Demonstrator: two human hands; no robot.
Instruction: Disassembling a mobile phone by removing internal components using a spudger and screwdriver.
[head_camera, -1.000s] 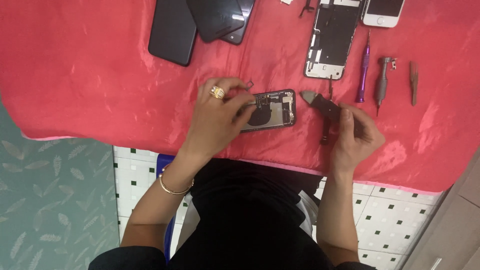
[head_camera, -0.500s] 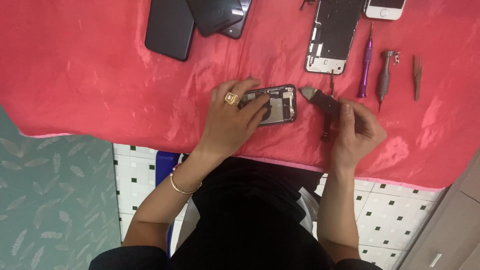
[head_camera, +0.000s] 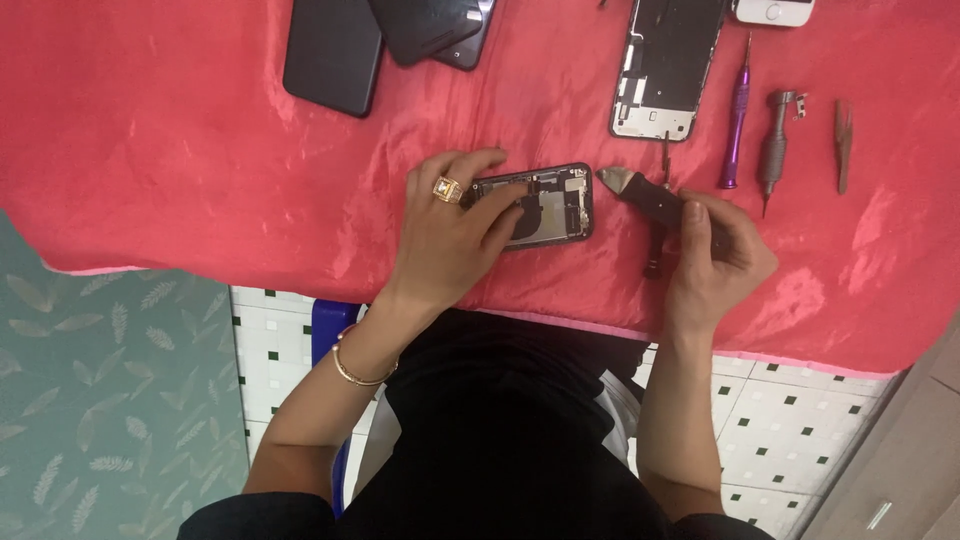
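At the far edge of your red cloth lie three dark, blank rectangular phone screens (head_camera: 333, 52), two overlapping, while farther right a detached display panel (head_camera: 665, 65) lies back up beside a white phone's (head_camera: 775, 10) lower end.

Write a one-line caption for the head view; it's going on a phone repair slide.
Left hand steadies an opened phone on a red cloth while the right hand holds a flat-tipped prying tool.

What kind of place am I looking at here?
Probably a phone repair bench: an opened phone lies under the left hand on a red cloth, with screwdrivers and a detached screen nearby.
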